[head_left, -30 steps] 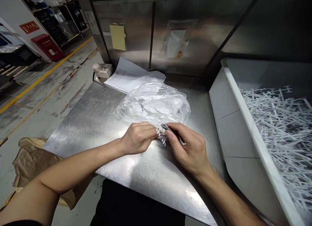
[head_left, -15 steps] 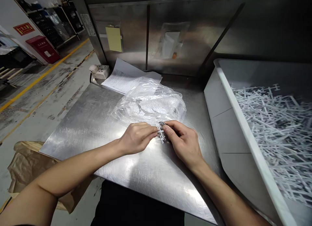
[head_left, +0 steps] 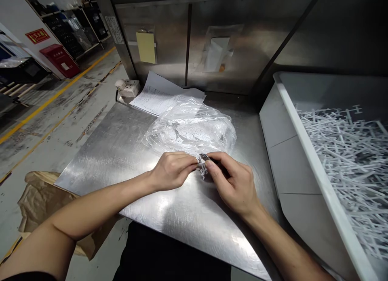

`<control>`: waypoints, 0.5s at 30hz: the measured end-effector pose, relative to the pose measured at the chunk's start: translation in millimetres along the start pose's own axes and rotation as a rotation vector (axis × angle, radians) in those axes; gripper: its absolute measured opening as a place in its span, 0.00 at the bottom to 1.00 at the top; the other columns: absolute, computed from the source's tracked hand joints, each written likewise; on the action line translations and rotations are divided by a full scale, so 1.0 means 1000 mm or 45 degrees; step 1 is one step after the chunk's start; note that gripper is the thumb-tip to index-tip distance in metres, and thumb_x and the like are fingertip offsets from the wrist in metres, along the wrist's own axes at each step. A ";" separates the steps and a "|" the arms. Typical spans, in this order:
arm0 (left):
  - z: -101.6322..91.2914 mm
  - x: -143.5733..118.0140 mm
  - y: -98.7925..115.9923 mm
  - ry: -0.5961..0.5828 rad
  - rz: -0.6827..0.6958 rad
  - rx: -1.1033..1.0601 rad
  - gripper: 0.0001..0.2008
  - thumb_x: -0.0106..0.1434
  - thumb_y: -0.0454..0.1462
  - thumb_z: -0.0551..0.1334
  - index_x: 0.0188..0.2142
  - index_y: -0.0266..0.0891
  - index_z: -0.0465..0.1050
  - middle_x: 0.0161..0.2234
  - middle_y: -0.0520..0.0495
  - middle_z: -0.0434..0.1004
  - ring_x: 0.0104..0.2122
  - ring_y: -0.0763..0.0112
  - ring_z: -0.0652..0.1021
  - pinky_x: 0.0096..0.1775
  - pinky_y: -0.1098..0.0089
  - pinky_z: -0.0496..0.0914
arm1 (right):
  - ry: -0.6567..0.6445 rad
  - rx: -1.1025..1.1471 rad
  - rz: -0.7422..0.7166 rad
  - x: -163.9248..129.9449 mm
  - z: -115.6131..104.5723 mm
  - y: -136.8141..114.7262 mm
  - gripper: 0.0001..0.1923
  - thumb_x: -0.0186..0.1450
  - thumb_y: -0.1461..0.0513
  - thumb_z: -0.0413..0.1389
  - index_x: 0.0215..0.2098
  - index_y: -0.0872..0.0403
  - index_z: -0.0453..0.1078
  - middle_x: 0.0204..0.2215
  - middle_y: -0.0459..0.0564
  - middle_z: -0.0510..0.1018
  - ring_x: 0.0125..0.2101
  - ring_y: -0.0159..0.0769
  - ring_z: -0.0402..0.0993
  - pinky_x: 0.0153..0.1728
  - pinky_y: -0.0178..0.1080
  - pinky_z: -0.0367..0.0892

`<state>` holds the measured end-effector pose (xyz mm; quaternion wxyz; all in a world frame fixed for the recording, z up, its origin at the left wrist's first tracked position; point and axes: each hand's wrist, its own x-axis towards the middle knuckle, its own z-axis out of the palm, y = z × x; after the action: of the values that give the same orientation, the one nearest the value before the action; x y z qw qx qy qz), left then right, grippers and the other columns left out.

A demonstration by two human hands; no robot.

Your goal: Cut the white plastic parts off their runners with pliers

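Note:
My left hand (head_left: 173, 170) pinches one end of a small white branched plastic sprue (head_left: 203, 173) above the metal table. Its short arms stick out between the two hands. My right hand (head_left: 238, 183) is closed round a small dark, shiny metal tool (head_left: 205, 156), whose tip lies against the upper part of the sprue. Most of this tool is hidden in the fingers, so its exact kind does not show. Just beyond the hands lies a clear plastic bag (head_left: 194, 131) with many tiny white pieces inside.
On the right stands a large white bin (head_left: 291, 168) heaped with white sprues (head_left: 348, 164). Printed sheets (head_left: 157, 94) and a power strip (head_left: 130, 88) lie at the table's (head_left: 100, 152) back left. Brown paper (head_left: 45, 196) is on the floor at left.
The view has shifted slightly, so the surroundings sit a little farther right. The right hand and tool have turned slightly at the sprue. Both grips stay the same.

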<state>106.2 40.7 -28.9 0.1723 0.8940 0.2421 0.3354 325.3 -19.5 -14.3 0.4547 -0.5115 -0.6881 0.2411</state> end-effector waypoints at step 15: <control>0.000 0.000 0.000 0.004 0.069 0.112 0.09 0.78 0.32 0.58 0.39 0.38 0.75 0.31 0.49 0.81 0.30 0.69 0.81 0.34 0.68 0.74 | 0.004 -0.167 -0.199 -0.004 0.005 -0.004 0.06 0.79 0.61 0.57 0.48 0.53 0.75 0.32 0.45 0.82 0.28 0.33 0.77 0.32 0.38 0.67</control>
<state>106.3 40.2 -29.3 0.1232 0.9064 0.2326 0.3304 319.3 -23.8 -14.4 0.4387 -0.4853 -0.7395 0.1585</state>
